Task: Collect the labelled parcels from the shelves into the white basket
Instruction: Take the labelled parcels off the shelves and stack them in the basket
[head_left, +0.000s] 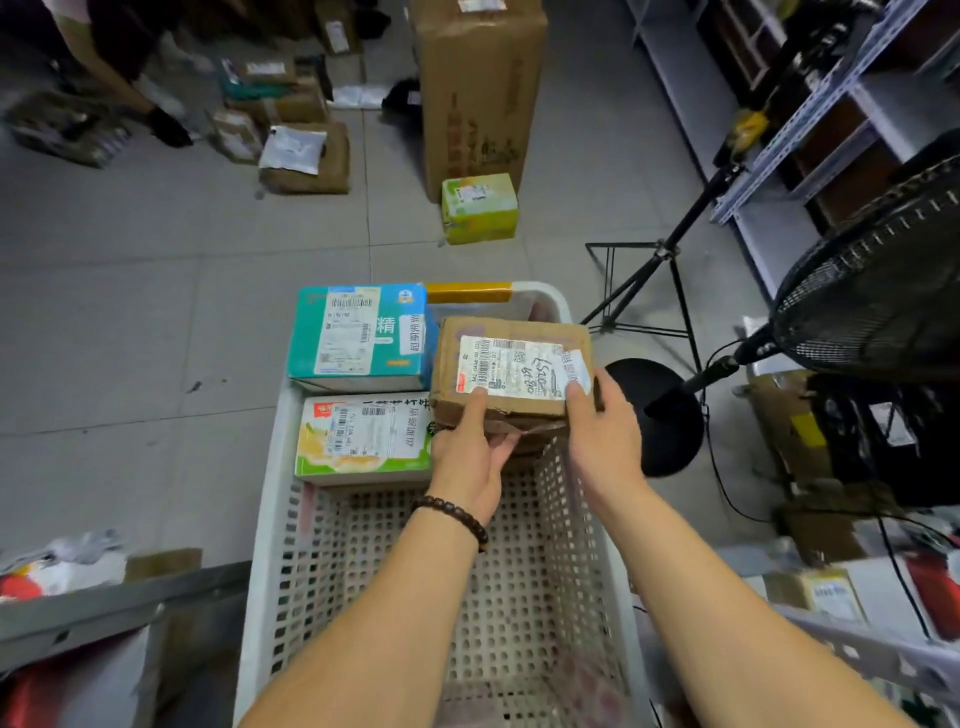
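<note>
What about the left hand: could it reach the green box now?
Probably yes, once freed: the left hand grips the brown parcel; the green box lies just beside it, top uncovered.

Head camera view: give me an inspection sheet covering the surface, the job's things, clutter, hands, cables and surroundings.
Surface: grey tiled floor.
Job's things: white basket; brown cardboard parcel, label up, held at the basket's far right; teal box and green-and-yellow box, both labelled, lie at its far left.
Clutter: loose parcels on the floor far left; tall carton with a small green box in front of it.
Hands: left hand and right hand both grip the brown cardboard parcel's near edge, thumbs on top.
Cables: black cable trails over the floor beside the fan's base.
Surroundings: black pedestal fan, tripod, metal shelving at right; another person upper left.
</note>
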